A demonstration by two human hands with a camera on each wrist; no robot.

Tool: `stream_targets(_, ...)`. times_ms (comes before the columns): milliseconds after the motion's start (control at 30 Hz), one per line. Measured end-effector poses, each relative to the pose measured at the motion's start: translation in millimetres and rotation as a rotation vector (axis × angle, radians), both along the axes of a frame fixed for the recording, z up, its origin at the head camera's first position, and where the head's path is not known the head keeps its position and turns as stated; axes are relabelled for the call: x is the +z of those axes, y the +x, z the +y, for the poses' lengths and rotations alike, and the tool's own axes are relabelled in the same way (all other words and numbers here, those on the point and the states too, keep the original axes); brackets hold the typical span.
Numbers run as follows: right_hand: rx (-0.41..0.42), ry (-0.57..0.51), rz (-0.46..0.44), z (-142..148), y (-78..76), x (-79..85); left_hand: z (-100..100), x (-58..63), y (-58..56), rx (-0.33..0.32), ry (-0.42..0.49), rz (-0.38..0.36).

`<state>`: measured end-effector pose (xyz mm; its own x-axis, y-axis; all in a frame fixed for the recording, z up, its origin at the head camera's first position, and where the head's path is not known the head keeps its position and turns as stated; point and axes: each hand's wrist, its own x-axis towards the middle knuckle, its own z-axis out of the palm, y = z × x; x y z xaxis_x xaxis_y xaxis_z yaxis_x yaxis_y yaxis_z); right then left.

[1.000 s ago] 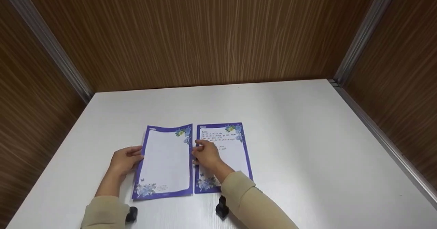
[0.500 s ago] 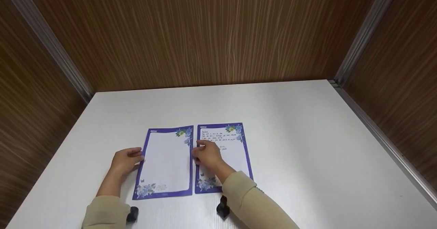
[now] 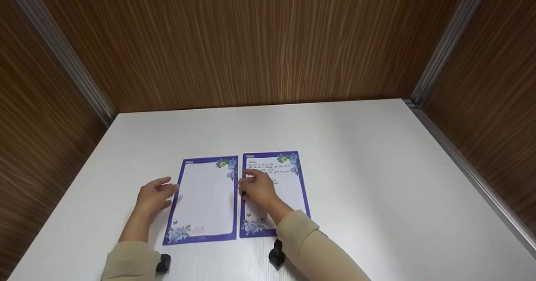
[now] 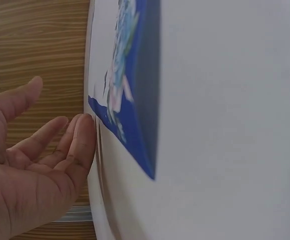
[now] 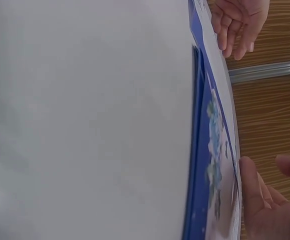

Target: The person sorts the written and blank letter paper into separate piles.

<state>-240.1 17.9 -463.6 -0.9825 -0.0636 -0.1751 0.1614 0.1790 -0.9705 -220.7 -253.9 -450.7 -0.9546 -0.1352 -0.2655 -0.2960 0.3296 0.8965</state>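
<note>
A sheet of stationery paper (image 3: 205,201) with a purple-blue border and blue flowers lies at left; its middle is blank. Right beside it lies a matching sheet (image 3: 289,195) with handwritten lines near its top. My left hand (image 3: 153,195) is at the blank sheet's left edge, and in the left wrist view its thumb stands well apart from the relaxed fingers (image 4: 80,145). My right hand (image 3: 259,189) hovers over the left side of the written sheet, covering part of the writing. Its thumb and fingers (image 5: 252,190) are spread, with nothing between them.
The white table (image 3: 377,168) carries both sheets. Wood-grain panels (image 3: 268,42) stand behind it and at both sides, with metal strips in the corners. Small black objects (image 3: 277,254) show beside both sleeve cuffs (image 3: 298,230).
The blank sheet, bowed at first between both hands, has flattened onto the table. Both hands have loosened from its edges, and the right hand has shifted slightly to the right.
</note>
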Motion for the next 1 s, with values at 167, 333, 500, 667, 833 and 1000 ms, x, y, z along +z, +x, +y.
stream_targets(167, 0.023, -0.030, -0.016, 2.7, -0.5, 1.0, 3.8, 3.3, 1.4, 0.032, 0.029, -0.002)
stream_targets(333, 0.042, -0.039, -0.004, 9.0, -2.3, 0.6, 12.1, 4.1, 1.8, 0.030, 0.010, 0.009)
stream_targets(500, 0.050, -0.055, 0.019, 17.5, -4.1, -1.8, 21.1, 2.2, 0.5, 0.015, -0.007, 0.024)
stream_targets(667, 0.041, -0.096, 0.027, 25.4, -6.0, -4.7, 30.6, 0.8, -1.4, 0.009, 0.007, 0.023)
stream_targets(833, 0.030, -0.104, 0.054, 34.0, -6.9, -6.0, 41.6, 1.5, -3.2, -0.007, 0.022, 0.032)
stream_targets(1000, 0.025, -0.090, 0.043, 43.1, -7.3, -6.8, 54.8, 0.6, -5.8, -0.003, 0.045, 0.009)
